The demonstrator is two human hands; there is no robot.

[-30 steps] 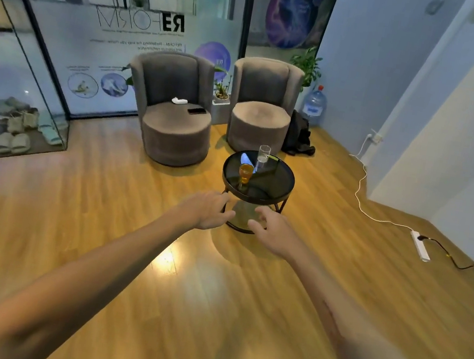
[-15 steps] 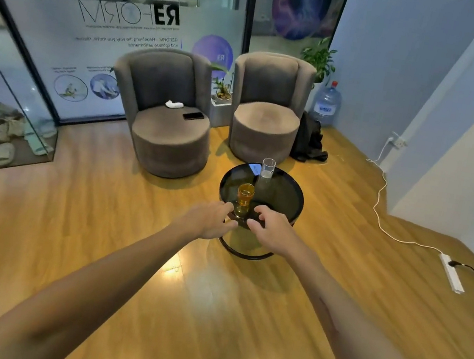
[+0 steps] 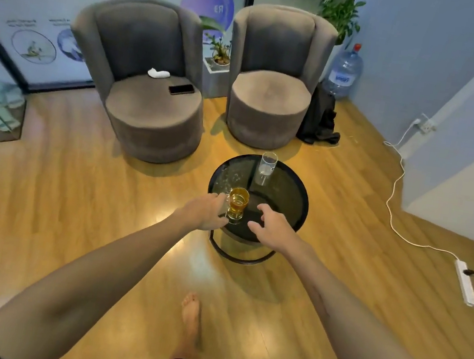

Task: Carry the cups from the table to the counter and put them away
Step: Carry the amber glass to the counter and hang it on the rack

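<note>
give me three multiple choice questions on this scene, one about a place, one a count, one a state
1. Where does the phone lie?
A. on the left armchair's seat
B. on the round table
C. on the floor

2. How many cups stand on the round table?
A. one
B. two
C. four

3. What is in the amber cup?
A. nothing
B. amber liquid
C. a spoon

Answers:
1 A, it lies dark on the left armchair beside a white cloth.
2 B, the amber cup and the clear glass.
3 B, amber liquid shows through it.
</note>
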